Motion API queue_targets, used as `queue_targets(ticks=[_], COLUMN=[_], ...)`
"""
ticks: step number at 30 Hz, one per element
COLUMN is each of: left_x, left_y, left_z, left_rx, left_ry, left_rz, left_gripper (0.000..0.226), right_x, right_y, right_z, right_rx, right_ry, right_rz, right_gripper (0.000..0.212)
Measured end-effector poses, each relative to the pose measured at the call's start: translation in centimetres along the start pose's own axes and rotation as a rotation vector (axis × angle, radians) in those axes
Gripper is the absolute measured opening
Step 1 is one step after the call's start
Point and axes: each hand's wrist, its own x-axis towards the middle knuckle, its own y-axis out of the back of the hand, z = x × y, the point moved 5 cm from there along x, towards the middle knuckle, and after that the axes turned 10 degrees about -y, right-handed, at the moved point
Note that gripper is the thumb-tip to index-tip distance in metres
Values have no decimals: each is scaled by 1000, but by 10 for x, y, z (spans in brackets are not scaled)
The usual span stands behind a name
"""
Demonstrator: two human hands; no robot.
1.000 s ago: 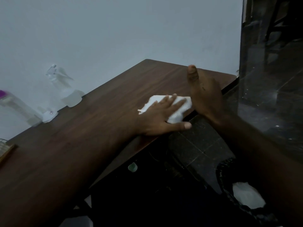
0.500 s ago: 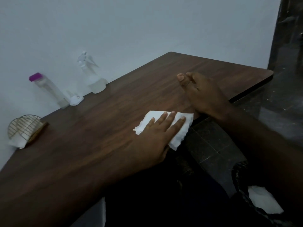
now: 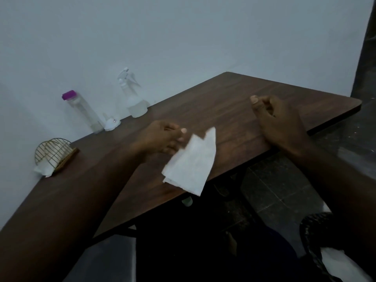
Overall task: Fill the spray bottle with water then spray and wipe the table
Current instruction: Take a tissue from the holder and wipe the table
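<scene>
Nearest to me, low on my right, is a dark bin [image 3: 311, 237] on the floor with white paper [image 3: 337, 263] inside. My left hand [image 3: 160, 139] pinches the white tissue [image 3: 191, 165] by its upper edge between thumb and fingertips; the tissue hangs tilted above the near edge of the brown table [image 3: 223, 102], and I cannot tell if its lower corner touches the wood. My right hand [image 3: 282, 123] rests at the table edge, fingers loosely curled, with nothing in it. Further, on the left side, stands a wire holder [image 3: 54, 153] with white napkins. By the wall are 1 clear bottle with a purple cap [image 3: 85, 112], a small white piece [image 3: 112, 124] just beside it, and then the spray bottle [image 3: 134, 100], upright, well apart from both hands
</scene>
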Motion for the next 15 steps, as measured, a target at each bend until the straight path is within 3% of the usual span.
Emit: queue_targets(ticks=[2,4,6,8,10,11,13,15], left_x=[10,2,-21,-46,-57,-53,-25,10], left_y=[29,42,21,-30,-80,-90,-79,-48], left_z=[-11,-1,22,30,14,6,-8,-24], left_rx=[443,663,876,950,786,734,685,687], left_ry=[-27,-178,-474,-680,-572,-527,-455,-251], left_rz=[224,349,256,-17,-352,-424,-379,-265], left_gripper=[49,54,52,57,58,57,48,47], right_x=[2,3,5,4,1,0,0,1], right_y=[2,1,-3,-10,-16,-19,-22,-22], right_z=[4,6,4,-2,-10,-12,-11,-8], right_rx=[3,-7,-29,-69,-146,-184,-215,-207], right_ry=[-10,-13,-10,9,54,77,99,101], right_rz=[7,6,1,-14,-22,-24,-21,-21], right_gripper=[58,59,60,60,61,61,61,61])
